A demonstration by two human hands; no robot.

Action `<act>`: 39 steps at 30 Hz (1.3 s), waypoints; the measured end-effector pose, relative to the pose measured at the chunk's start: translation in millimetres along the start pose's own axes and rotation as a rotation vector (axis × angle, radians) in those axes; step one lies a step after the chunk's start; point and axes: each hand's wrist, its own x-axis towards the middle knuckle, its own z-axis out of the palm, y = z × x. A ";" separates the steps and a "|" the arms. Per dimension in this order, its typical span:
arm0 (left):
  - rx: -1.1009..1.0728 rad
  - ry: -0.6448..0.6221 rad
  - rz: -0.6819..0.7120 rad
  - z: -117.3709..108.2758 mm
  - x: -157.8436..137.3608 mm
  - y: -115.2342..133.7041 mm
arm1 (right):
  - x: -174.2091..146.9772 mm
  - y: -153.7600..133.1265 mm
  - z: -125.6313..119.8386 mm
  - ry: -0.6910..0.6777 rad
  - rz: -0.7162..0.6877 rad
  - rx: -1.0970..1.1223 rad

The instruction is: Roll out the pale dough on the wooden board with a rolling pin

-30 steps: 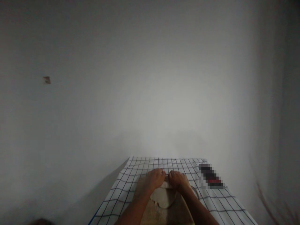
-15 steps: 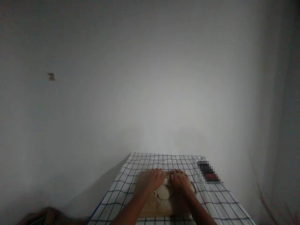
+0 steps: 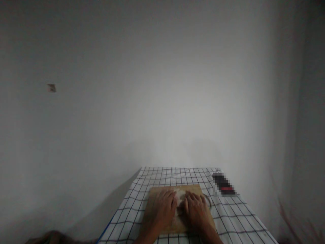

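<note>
My left hand (image 3: pixel 166 205) lies over the middle of a wooden board (image 3: pixel 149 203), its fingers stretched forward and close together. To its right, my right hand (image 3: pixel 196 205) rests palm down with fingers extended and slightly apart. In the gap between them shows a pale, floury patch of what looks like flattened dough (image 3: pixel 179 196), partly covered by the hands. Whether anything lies beneath the palms is hidden.
The board stands on a table with a white, dark-checked cloth (image 3: pixel 124 210). A thin loop (image 3: pixel 209 202) sticks out at the board's right edge. A blurred-out dark and red object (image 3: pixel 224 184) lies back right. A pale wall (image 3: pixel 162 101) rises behind.
Both hands have drawn back toward me from the board's far edge, and their fingers have straightened from a curl. The round, flat dough, plainer before, is now more covered.
</note>
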 end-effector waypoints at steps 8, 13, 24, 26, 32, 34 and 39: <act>-0.063 0.022 -0.021 -0.3 -19.5 0.6 | -17.2 -2.1 3.7 -0.011 0.022 0.004; -0.090 0.017 -0.006 1.1 -4.0 -1.8 | -5.9 -1.2 -2.7 -0.006 -0.003 0.051; 0.001 -0.041 0.009 5.1 29.7 -4.5 | 29.4 8.7 -4.9 -0.027 -0.088 -0.041; 0.032 -0.055 0.016 7.7 35.8 -6.2 | 36.9 10.5 -4.2 -0.039 -0.060 -0.059; 0.133 -0.109 0.039 15.3 46.1 -11.3 | 50.3 14.1 -4.0 -0.100 -0.084 -0.099; 0.125 -0.120 -0.001 13.9 49.6 -10.9 | 52.3 14.6 -5.2 -0.106 -0.098 -0.120; 0.105 -0.135 -0.053 10.0 60.8 -9.5 | 59.1 16.1 -8.3 -0.133 -0.057 -0.131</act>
